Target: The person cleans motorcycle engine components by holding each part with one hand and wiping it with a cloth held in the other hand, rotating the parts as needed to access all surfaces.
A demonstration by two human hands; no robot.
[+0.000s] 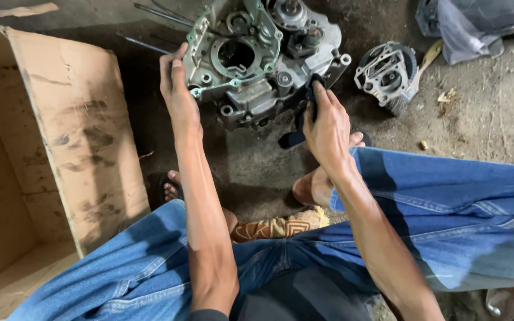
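On the dirt floor between the knees sits the engine case (257, 59). Left hand (176, 89) grips its left edge, steadying it; right hand (327, 128) pinches a dark rag (304, 110) against its right side. Wiping goes best, I judge, with the case braced firmly and short strokes.

The engine crankcase (251, 65) is a grey cast-metal block, grimy with oil, standing on the dirt floor with its open face turned up toward the camera. A large round bore sits in the middle of that face, ringed by bolt holes and smaller bosses, with a greenish gasket edge along its rim. A dark rag (302, 116), crumpled and narrow, is pressed against the crankcase's lower right corner and hangs down from it.
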